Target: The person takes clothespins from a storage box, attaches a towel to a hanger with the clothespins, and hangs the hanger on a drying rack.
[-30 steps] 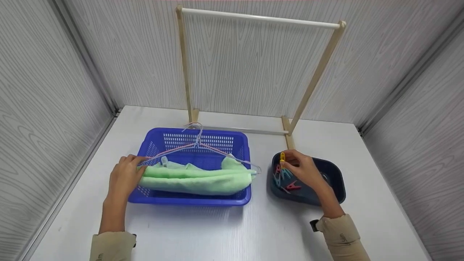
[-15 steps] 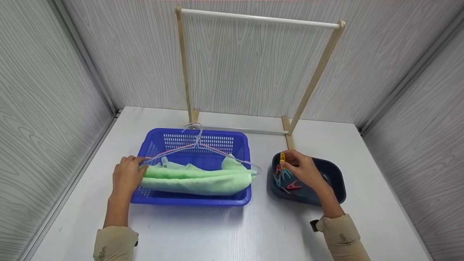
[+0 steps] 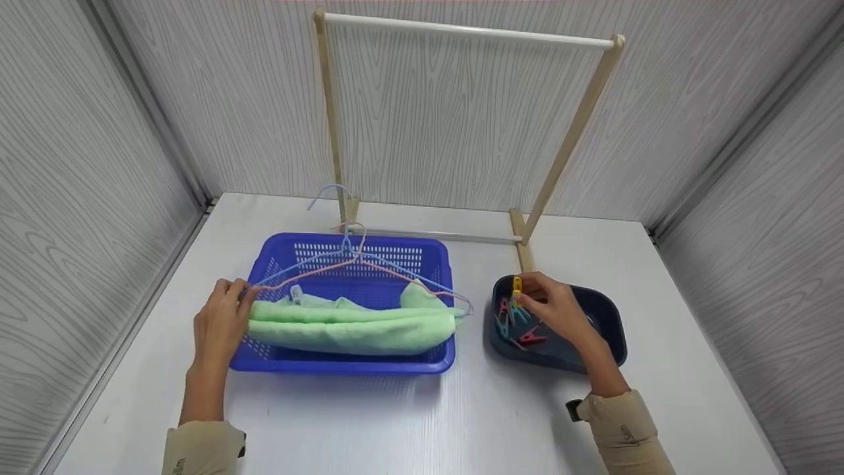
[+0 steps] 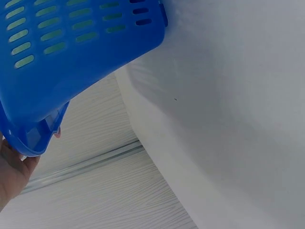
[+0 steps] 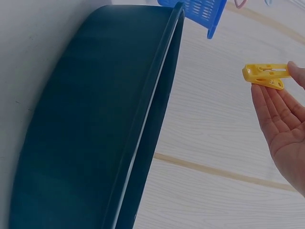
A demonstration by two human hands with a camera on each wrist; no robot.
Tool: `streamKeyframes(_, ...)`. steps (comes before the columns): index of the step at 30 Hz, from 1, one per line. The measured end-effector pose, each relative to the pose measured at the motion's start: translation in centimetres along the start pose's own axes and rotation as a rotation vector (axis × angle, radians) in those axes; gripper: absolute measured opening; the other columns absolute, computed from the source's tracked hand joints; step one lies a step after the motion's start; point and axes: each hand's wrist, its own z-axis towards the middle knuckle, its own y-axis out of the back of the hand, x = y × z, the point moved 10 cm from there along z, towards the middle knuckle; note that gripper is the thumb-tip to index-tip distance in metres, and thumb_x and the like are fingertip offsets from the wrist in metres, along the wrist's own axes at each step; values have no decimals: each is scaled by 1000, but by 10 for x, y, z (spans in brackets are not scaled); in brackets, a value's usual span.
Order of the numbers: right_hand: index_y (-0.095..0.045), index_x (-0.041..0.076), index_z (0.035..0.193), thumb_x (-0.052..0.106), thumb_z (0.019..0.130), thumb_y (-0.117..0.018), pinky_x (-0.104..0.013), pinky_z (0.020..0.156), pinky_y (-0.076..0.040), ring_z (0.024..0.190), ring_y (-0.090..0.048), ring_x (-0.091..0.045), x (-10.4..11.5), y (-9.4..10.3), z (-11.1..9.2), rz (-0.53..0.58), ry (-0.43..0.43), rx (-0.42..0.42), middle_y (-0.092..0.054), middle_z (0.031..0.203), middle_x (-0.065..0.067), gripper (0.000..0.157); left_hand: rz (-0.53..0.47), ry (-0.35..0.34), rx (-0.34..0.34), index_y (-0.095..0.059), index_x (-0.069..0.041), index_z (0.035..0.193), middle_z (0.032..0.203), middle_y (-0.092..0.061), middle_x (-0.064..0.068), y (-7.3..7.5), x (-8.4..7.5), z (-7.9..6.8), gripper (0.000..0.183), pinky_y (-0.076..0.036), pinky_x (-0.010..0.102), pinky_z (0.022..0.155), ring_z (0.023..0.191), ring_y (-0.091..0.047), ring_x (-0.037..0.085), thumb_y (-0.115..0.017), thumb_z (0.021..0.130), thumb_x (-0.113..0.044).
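My left hand (image 3: 221, 323) is at the left end of two thin clothes hangers and pinches the blue hanger (image 3: 347, 245). The pink hanger (image 3: 310, 273) lies just in front of it. Below them, a folded light green cloth (image 3: 356, 334) sits across the blue basket (image 3: 343, 367). The left wrist view shows this hand partly hidden behind the basket's corner (image 4: 33, 138). Over the dark tub (image 3: 618, 330), my right hand (image 3: 560, 313) holds a yellow clothespin (image 5: 267, 74) between thumb and fingertips. The clothespin's jaws look closed.
Several red and teal clothespins (image 3: 531, 338) lie in the tub's left part. Behind the basket stands a wooden rack with a white top bar (image 3: 468, 30). Grey-white panels (image 3: 79, 198) enclose the white table (image 3: 343, 429) at the back and sides.
The blue hanger has shifted up and left, so its hook now stands apart from the pink one's. My left hand has moved slightly left. The right hand stays with the yellow clothespin.
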Motion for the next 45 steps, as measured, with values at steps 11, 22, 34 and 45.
streamKeyframes(11, -56, -7, 114, 6, 87, -63, -39, 75, -50, 85, -62, -24, -17, -1, 1, 13, -11, -3, -64, 96, -13, 30, -10, -86, -142, -43, -9, 66, 55, -37, -2, 20, 2, -8, 40, -22, 28, 41, 45, -26, 6, -61, 88, -36)
streamKeyframes(22, -55, -9, 114, 3, 87, -62, -42, 77, -49, 86, -61, -28, -9, 0, -4, 0, -39, 2, -63, 96, -17, 30, -147, -67, -192, -36, -12, 58, 50, -29, -9, 27, 23, -15, 49, -19, 25, 44, 45, -24, 4, -66, 82, -42)
streamKeyframes(34, -55, -7, 115, 3, 87, -62, -42, 77, -49, 86, -62, -27, -11, 1, -6, 9, -67, 8, -63, 97, -17, 30, -291, -141, -271, -61, -3, 60, 44, -48, -1, 38, 11, -19, 23, -28, 12, 41, 38, -38, -1, -76, 75, -10)
streamKeyframes(45, -55, -9, 115, 3, 88, -61, -35, 77, -50, 87, -62, -27, -7, 5, -6, 6, -50, -3, -63, 97, -16, 30, -346, -50, -326, -53, -5, 49, 41, -48, 3, 45, 2, -16, 34, -28, 7, 40, 37, -38, -5, -77, 73, -10)
